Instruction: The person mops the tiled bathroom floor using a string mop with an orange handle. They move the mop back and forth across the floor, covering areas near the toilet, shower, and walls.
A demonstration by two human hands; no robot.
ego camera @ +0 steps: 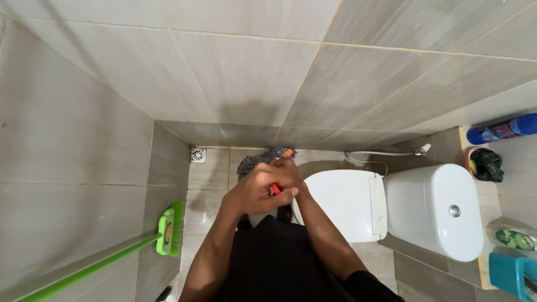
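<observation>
- Centrally, an orange-handled mop (263,158) is held upright above the tiled floor (210,193), its grey head just beside the floor drain (198,155).
- The handle is grasped by both hands: the left hand (256,192) is clenched over it, and the right hand (290,172) is wrapped against it.
- A white toilet (347,204) is seen just right; a green broom (168,229) is leaned at the left wall.

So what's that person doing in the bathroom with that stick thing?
A person stands in a small tiled bathroom, looking down. Both hands, the left hand and right hand, are wrapped together around a red-orange handle with a grey mop-like head over the floor. The white toilet beside them has its lid shut. A green broom leans against the wall, untouched, and a floor drain sits in the corner.
</observation>
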